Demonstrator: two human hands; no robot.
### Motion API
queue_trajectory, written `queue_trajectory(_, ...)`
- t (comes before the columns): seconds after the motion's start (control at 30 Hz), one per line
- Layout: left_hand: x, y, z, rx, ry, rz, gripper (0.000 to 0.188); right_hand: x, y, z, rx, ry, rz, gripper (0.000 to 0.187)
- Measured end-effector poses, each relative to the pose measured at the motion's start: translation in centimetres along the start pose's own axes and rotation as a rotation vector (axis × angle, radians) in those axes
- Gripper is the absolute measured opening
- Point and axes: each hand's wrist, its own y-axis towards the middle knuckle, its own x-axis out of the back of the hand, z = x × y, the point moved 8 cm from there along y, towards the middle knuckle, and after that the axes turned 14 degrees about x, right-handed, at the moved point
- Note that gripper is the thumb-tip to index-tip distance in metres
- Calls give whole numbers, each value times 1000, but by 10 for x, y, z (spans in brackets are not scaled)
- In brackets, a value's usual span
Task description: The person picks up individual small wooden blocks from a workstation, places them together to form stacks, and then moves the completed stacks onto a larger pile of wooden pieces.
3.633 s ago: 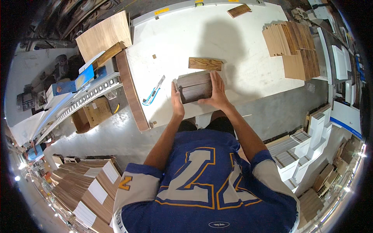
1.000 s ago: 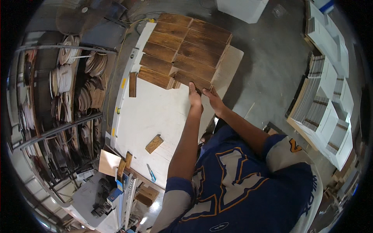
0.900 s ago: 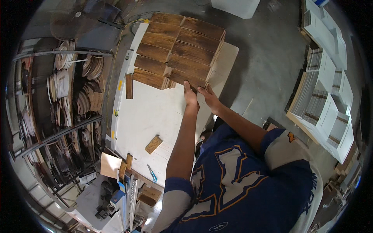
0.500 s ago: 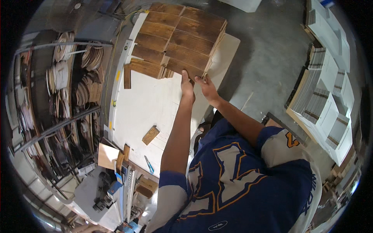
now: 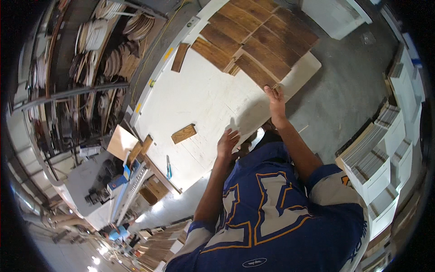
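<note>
Stacks of brown stained wooden planks [image 5: 253,34] lie side by side on the far end of a white worktable [image 5: 172,104]. My right hand [image 5: 277,106] is at the near right end of these stacks, its thumb and fingers closed at the end of a wooden plank [image 5: 256,71]. My left hand [image 5: 228,143] is off the planks, over the table's near edge, with its fingers apart and nothing in them. To its left, a short wood offcut [image 5: 183,133] lies on the tabletop. A narrow brown strip [image 5: 180,57] rests left of the stacks.
A teal utility knife [image 5: 168,167] lies near the table's lower left corner. Beyond that stands a machine with a blue part [image 5: 118,181]. Shelves with coiled edging [image 5: 90,38] line the left. White panels in stacks [image 5: 369,158] stand on the right.
My left hand has let go of the plank and come back toward my body. My right hand stays at the plank's end. The view has turned, so the table sits differently.
</note>
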Motion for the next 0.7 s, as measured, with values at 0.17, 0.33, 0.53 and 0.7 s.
queue_trajectory(0.17,75,-43,-1,-124,-294,-133,65,2,4,7,47,-44,99,104)
queue_trajectory(0.33,108,-85,-1,-256,-405,-240,62,-17,-33,34,63,1,69,88)
queue_trajectory(0.53,124,-107,7,-403,-410,-297,59,-2,-53,-42,3,-357,159,61)
queue_trajectory(0.7,138,-101,0,-445,-238,-276,52,-58,-99,-36,-6,-179,273,43)
